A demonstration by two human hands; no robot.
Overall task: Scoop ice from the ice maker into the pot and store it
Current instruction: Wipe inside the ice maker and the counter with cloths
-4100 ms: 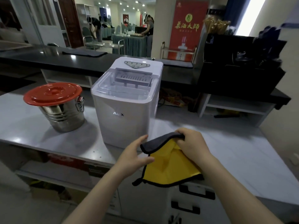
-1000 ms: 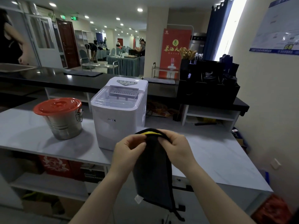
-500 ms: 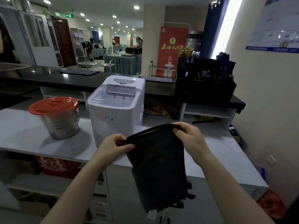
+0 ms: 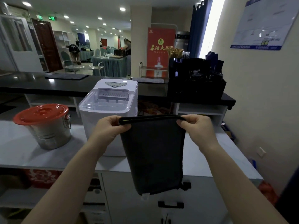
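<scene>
Hanging in front of the white, box-shaped, clear-topped ice maker (image 4: 106, 109), a dark grey cloth (image 4: 153, 152) is stretched out by its top corners: the left hand (image 4: 110, 127) pinches one corner and the right hand (image 4: 196, 126) the other, fingers curled over the hem. Left of the ice maker, on the same pale grey counter (image 4: 17, 152), stands the shiny steel pot (image 4: 50, 135) (red plastic lid (image 4: 40, 113) on). Behind the ice maker runs a black bar top (image 4: 40, 86).
</scene>
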